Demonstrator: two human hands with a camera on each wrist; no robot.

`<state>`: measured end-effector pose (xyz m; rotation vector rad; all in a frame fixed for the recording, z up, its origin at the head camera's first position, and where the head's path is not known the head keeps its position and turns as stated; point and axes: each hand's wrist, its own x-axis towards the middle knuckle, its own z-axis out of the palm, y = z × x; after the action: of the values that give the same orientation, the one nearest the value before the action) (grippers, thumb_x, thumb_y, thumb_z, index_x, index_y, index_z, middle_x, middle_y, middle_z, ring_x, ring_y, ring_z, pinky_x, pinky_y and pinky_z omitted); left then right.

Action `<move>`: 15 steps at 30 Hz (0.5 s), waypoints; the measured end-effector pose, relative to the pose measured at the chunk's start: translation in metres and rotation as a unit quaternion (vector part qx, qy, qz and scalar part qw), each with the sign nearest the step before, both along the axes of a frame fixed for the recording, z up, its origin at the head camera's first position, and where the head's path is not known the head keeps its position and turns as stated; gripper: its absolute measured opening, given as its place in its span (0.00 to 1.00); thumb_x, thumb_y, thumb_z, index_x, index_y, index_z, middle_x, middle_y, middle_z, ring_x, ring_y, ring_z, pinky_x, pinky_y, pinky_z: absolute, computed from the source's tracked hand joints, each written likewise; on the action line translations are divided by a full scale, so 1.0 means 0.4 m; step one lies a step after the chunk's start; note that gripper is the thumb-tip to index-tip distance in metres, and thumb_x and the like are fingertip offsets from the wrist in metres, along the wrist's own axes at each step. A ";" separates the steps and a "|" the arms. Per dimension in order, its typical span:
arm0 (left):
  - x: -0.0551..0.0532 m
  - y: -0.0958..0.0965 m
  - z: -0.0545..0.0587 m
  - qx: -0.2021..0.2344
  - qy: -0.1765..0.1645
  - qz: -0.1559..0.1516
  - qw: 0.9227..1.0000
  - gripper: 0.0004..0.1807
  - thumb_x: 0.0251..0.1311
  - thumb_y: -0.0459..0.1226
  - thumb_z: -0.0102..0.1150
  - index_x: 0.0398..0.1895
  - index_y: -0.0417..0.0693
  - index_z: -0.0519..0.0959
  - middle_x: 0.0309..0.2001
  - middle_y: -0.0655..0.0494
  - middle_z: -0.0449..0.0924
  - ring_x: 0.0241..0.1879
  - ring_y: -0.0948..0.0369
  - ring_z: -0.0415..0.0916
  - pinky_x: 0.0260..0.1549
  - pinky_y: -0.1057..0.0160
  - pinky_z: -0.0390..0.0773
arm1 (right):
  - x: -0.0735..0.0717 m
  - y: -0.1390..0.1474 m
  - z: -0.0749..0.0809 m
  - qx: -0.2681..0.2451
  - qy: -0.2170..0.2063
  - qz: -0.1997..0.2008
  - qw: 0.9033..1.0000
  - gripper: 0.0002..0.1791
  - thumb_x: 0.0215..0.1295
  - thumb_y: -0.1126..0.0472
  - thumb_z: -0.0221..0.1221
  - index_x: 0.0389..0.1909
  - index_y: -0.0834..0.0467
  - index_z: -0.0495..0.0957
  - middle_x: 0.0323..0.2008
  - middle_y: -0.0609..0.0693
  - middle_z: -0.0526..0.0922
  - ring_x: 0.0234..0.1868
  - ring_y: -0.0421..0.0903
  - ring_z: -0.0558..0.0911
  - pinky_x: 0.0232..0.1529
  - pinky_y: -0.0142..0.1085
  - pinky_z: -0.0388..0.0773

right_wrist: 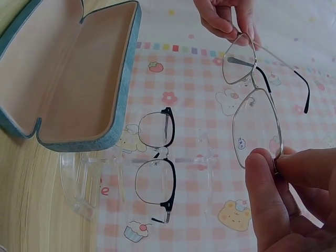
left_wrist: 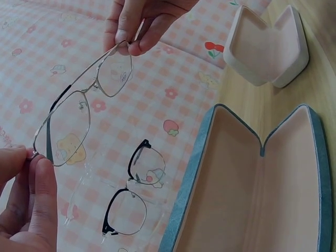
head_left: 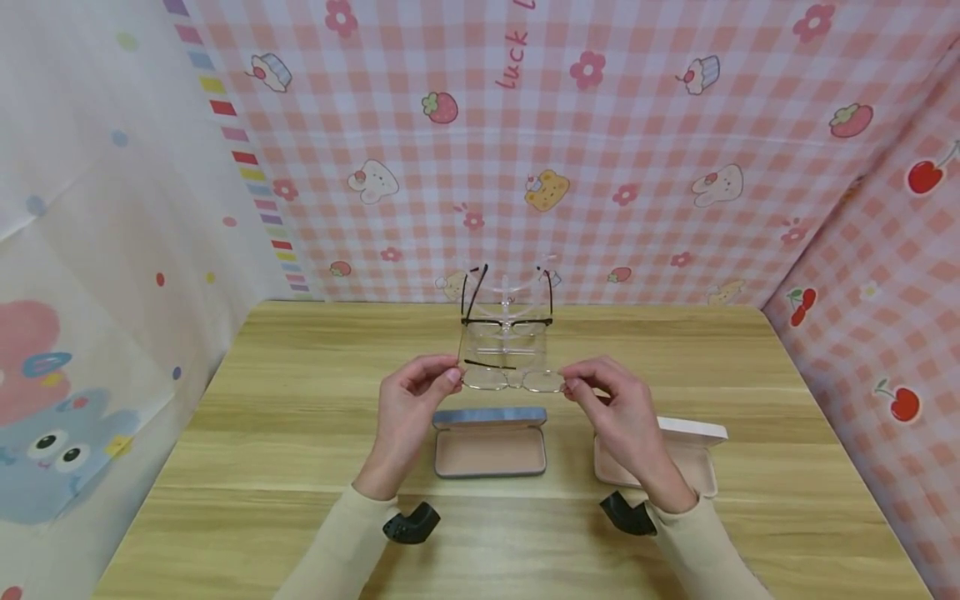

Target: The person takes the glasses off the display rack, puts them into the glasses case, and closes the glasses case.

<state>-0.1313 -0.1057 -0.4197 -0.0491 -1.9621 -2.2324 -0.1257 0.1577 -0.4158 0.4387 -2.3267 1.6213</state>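
Thin metal-rimmed glasses (head_left: 514, 384) are held level between both hands, above the table. My left hand (head_left: 405, 412) pinches their left end, thumb against fingers. At the opposite end, the right hand (head_left: 626, 408) pinches the corner of the frame. In the right wrist view, one dark-tipped temple (right_wrist: 306, 100) sticks out, while the other lies across behind the lenses. Beyond them, black-browed glasses (head_left: 507, 322) rest on a clear display stand (head_left: 505, 352). A blue glasses case (head_left: 491, 454) lies open below the held pair, lined in beige.
An open white glasses case (head_left: 705, 431) stands at the right, partly covered by my right hand and wrist. The wooden table (head_left: 300, 400) ends at a pink checked cloth (head_left: 480, 167) behind the stand. Black wrist mounts (head_left: 411, 523) sit by both sleeves.
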 end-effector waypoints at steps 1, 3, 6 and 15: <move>0.000 0.000 0.000 -0.001 -0.001 0.000 1.000 0.11 0.65 0.23 0.64 0.48 0.24 0.82 0.39 0.47 0.88 0.35 0.62 0.85 0.41 0.64 0.87 | 0.000 0.000 0.000 0.003 0.000 0.000 1.000 0.08 0.70 0.75 0.61 0.43 0.63 0.86 0.39 0.53 0.85 0.38 0.38 0.86 0.41 0.30 0.87; 0.000 -0.001 -0.001 0.000 -0.001 -0.001 1.000 0.12 0.64 0.22 0.64 0.49 0.23 0.81 0.39 0.46 0.88 0.35 0.62 0.85 0.41 0.65 0.87 | 0.001 0.001 0.001 0.009 0.001 0.000 1.000 0.09 0.69 0.75 0.61 0.43 0.63 0.87 0.39 0.52 0.85 0.38 0.39 0.86 0.40 0.30 0.87; 0.001 -0.001 -0.002 -0.003 0.001 -0.002 1.000 0.12 0.64 0.22 0.64 0.49 0.23 0.81 0.39 0.46 0.88 0.35 0.62 0.85 0.40 0.65 0.87 | 0.002 0.003 0.001 0.017 0.003 0.000 1.000 0.09 0.69 0.76 0.61 0.42 0.62 0.87 0.39 0.52 0.84 0.38 0.39 0.86 0.41 0.30 0.87; 0.006 -0.004 -0.002 -0.023 0.018 -0.006 1.000 0.10 0.66 0.23 0.64 0.48 0.26 0.83 0.40 0.46 0.88 0.35 0.62 0.84 0.41 0.61 0.88 | 0.005 0.007 -0.001 0.035 0.011 0.002 0.999 0.10 0.70 0.75 0.62 0.42 0.60 0.87 0.38 0.51 0.84 0.38 0.42 0.87 0.40 0.30 0.87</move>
<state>-0.1290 -0.1073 -0.4205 -0.1065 -1.9995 -2.1790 -0.1235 0.1606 -0.4161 0.4746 -2.3739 1.5329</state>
